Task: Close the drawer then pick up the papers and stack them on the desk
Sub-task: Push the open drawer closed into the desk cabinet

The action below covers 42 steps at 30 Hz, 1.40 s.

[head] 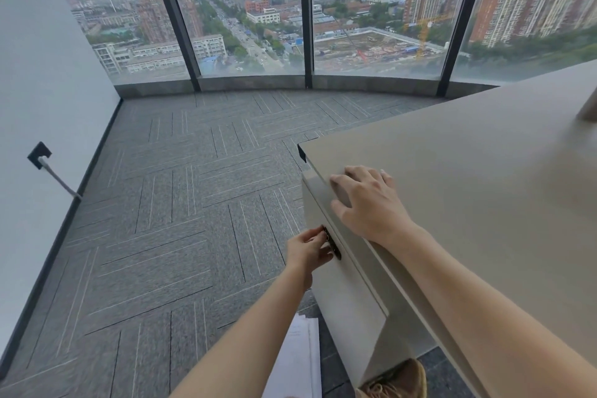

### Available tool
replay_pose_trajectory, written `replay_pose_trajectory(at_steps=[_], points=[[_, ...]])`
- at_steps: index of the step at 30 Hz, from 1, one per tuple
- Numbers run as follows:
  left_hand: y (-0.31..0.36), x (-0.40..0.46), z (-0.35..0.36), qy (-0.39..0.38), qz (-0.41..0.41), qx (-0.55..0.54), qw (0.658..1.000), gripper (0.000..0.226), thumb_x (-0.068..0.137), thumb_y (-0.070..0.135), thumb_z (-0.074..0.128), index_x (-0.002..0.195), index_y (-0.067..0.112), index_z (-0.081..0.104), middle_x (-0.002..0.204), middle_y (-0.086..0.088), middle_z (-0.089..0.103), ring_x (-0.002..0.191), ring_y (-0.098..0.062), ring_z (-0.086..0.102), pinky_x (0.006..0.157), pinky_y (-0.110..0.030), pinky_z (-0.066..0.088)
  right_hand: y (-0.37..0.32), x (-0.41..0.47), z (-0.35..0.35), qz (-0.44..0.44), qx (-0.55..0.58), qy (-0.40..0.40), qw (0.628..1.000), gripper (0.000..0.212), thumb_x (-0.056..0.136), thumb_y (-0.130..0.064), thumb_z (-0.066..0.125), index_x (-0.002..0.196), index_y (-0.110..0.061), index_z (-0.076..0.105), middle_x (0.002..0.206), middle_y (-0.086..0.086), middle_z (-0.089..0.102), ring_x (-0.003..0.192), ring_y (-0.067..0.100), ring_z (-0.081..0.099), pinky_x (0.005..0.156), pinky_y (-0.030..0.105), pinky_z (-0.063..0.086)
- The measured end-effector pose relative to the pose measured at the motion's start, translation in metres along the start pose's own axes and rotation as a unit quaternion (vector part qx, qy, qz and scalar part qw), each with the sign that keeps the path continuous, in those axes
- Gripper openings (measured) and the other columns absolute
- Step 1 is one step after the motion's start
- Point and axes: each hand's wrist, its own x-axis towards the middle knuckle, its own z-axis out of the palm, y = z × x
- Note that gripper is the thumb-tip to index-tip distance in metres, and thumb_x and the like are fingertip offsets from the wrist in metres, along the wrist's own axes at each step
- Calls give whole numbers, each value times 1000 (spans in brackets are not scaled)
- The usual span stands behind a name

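We pinch the drawer (pixel 342 268) handle (pixel 331 242) with our left hand (pixel 307 247), right hand (pixel 365 200) spread flat on the tabletop (pixel 484 171); we should push it straight in.

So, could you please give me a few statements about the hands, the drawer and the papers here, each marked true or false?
1. The left hand is at the dark drawer handle. True.
2. The right hand rests flat near the edge of the desk. True.
3. The papers are stacked on the desk. False: they lie on the carpet beside the desk, below the left forearm.
4. The right hand holds a sheet of paper. False: it is empty, fingers spread on the desktop.
5. A brown shoe shows at the bottom of the view. True.
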Motion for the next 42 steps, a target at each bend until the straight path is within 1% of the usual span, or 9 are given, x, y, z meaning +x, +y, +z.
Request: replay_pose_trajectory(at_steps=[8,12,17,24,29,31,33,37,42], points=[[4,1,8,2,-15,-10,1000,26,96,7,55,120,6,63,103,-17,70,84,-32,65,80,-38,59,-3,0,0,6,-6,7,1000,44,87,-37,52,130,-28,55,145,5,46,139,28,34,120,52,15],[7,1,1,-19,-27,15,999,24,92,11,63,116,8,66,96,-10,70,93,-32,65,90,-41,57,-4,0,-1,6,-7,4,1000,44,87,-38,52,130,-29,54,145,4,46,139,27,34,119,52,17],[10,9,-3,3,-55,72,996,17,88,23,63,89,6,64,94,-13,63,86,-29,64,88,-43,56,-3,-1,-2,5,1,3,1000,44,88,-38,52,131,-29,54,145,4,46,139,27,34,120,51,16],[11,16,5,8,-105,74,992,19,87,24,55,73,11,55,76,-5,54,76,-23,55,83,-38,55,-2,-1,-1,7,3,4,1000,46,87,-39,51,132,-29,53,145,4,46,140,26,33,120,51,15],[18,20,3,5,-243,20,970,23,81,24,55,60,12,55,97,-12,57,101,-29,56,97,-36,51,-2,0,1,7,0,7,1000,45,87,-39,52,131,-28,54,144,4,47,138,27,34,120,51,16],[18,21,3,9,-266,7,964,22,79,24,56,60,12,59,108,-17,56,111,-31,54,98,-37,50,-1,1,1,8,-1,6,1000,46,86,-40,52,130,-28,54,145,4,46,139,26,34,120,51,15],[18,21,4,2,-262,25,965,22,80,25,55,63,12,60,112,-18,55,114,-32,53,97,-38,49,-1,1,1,8,-3,7,1000,46,86,-40,52,131,-28,54,145,4,46,139,26,34,120,51,15],[17,21,5,-16,-217,90,972,25,85,30,50,74,10,58,105,-15,53,104,-32,52,96,-39,48,-1,1,1,6,-6,5,1000,46,87,-40,51,131,-28,54,145,4,46,139,26,34,120,51,15],[15,15,0,30,-48,209,976,27,87,32,47,87,10,62,94,-7,64,86,-25,52,80,-35,46,-1,0,1,6,-17,3,1000,47,86,-40,51,131,-29,53,145,4,46,138,27,35,119,50,17]])
